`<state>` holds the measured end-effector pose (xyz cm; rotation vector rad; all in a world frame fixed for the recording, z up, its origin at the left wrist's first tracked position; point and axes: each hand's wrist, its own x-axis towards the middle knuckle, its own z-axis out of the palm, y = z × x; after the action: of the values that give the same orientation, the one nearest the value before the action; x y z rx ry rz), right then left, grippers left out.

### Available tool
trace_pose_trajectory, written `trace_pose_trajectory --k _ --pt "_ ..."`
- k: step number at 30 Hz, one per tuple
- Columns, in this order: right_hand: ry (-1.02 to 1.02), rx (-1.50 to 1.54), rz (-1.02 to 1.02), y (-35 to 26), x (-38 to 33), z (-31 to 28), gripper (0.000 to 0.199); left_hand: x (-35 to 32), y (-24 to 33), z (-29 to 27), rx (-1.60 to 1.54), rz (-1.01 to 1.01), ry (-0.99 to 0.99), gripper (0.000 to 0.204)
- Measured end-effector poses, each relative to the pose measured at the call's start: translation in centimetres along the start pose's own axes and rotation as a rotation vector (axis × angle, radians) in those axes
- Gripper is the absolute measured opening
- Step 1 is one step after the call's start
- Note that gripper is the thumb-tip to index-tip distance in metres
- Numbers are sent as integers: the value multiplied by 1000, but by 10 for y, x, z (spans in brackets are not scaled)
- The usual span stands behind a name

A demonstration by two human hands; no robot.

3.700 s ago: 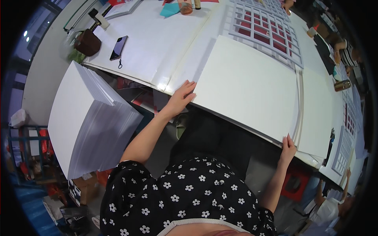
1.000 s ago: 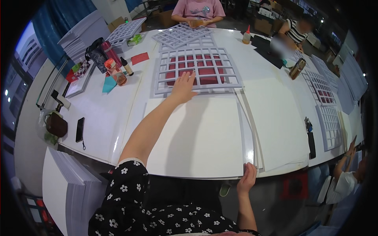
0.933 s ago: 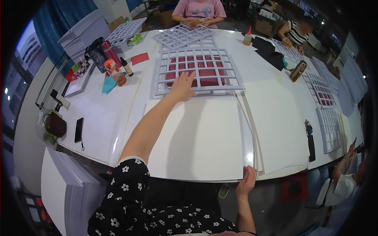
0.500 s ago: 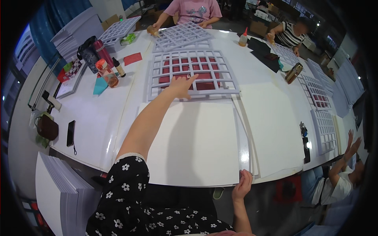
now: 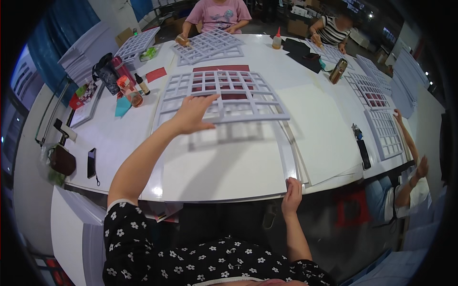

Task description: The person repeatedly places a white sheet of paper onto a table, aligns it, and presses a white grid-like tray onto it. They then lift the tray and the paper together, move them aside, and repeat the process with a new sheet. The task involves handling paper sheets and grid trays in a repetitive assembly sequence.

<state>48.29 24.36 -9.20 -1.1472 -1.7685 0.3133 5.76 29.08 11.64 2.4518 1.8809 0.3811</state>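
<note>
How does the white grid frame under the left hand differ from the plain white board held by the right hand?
The white grid frame is full of square openings, while the plain white board is solid. The left hand lifts the frame's near edge, casting a shadow; the right hand grips the flat board's edge. Both are white.

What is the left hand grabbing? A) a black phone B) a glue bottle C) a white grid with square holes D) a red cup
C: the left hand grips the near edge of the white grid frame, lifted enough to cast a shadow on the white board.
</note>
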Motion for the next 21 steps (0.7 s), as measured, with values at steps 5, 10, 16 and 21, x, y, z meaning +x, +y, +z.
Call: trace_pose_trajectory --k 5,10,16,21 --pt "11 74 69 -2 -1 -5 17 -93 63 -6 34 70 -9 90" --pt "9 143 120 6 -5 0 18 -155 105 24 -21 22 -87 91" --pt "-8 119 114 1 0 -4 20 -163 110 60 -92 5 -51 95" --pt "-66 349 349 14 -6 -12 28 -165 124 68 -62 -58 -11 100"
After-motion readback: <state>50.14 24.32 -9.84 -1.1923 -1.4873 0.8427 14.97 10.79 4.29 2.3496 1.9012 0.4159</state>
